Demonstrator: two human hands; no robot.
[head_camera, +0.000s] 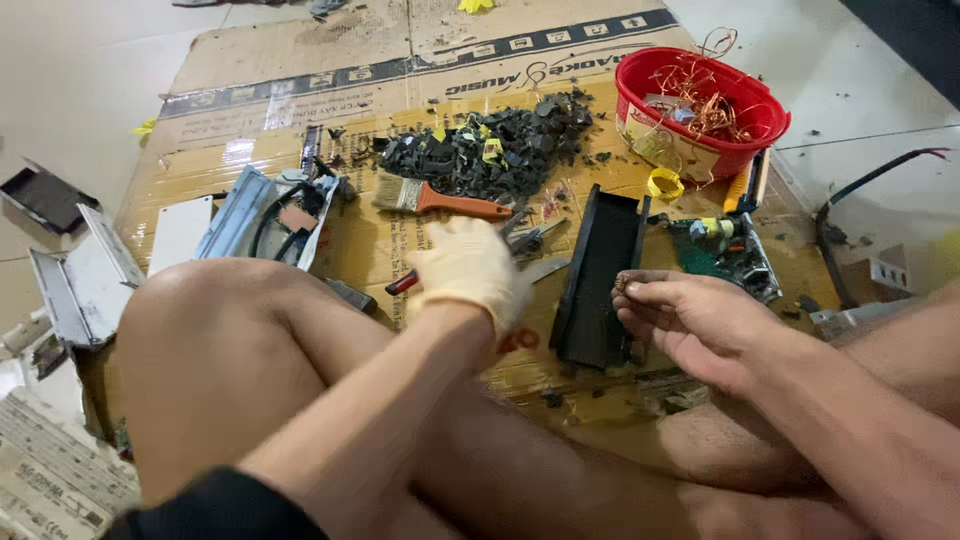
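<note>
Left hand: the gloved left hand at frame centre is closed around red-handled pliers, over the flattened cardboard.
Right hand: the bare right hand, right of centre, pinches a small brownish piece between thumb and fingertips.
Between them: a black channel casing lies on the cardboard.
Upper right: a red bowl holds copper wire.
Upper centre: a paintbrush sits beside a heap of black plastic fragments.
</note>
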